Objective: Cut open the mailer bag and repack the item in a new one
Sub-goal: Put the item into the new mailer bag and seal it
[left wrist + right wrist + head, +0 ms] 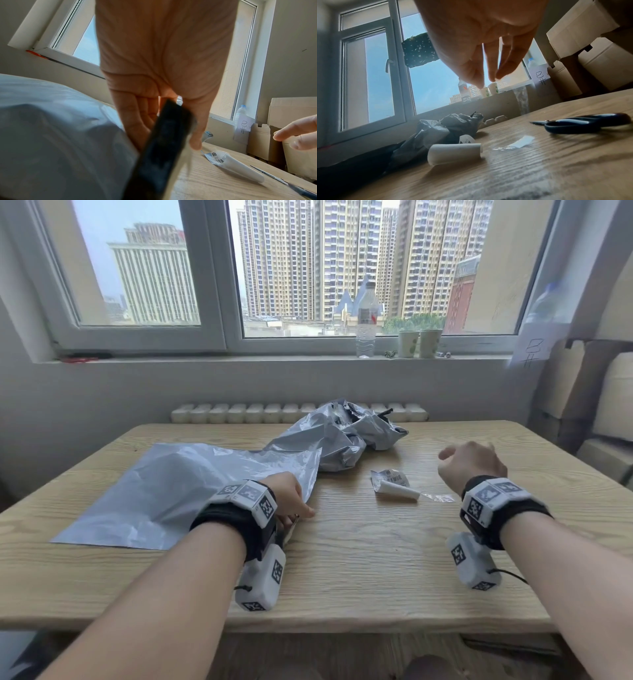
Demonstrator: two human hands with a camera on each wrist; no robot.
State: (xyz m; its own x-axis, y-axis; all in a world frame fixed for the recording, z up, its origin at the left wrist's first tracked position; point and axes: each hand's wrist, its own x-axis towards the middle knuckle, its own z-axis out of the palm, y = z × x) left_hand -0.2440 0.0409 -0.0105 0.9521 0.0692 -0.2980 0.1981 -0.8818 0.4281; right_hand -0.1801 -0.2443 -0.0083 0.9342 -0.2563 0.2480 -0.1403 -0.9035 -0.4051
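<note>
A new grey mailer bag lies flat on the left half of the wooden table. My left hand sits at its right-hand mouth and pinches the dark inner flap there. The old mailer bag lies crumpled at the back centre. A white rolled item with a barcode label lies between my hands. My right hand hovers above the table to its right, fingers hanging loose, holding nothing.
Blue-handled scissors lie on the table beyond my right hand, with a clear film strip beside the roll. A water bottle and two paper cups stand on the sill. Cardboard boxes stack at the right.
</note>
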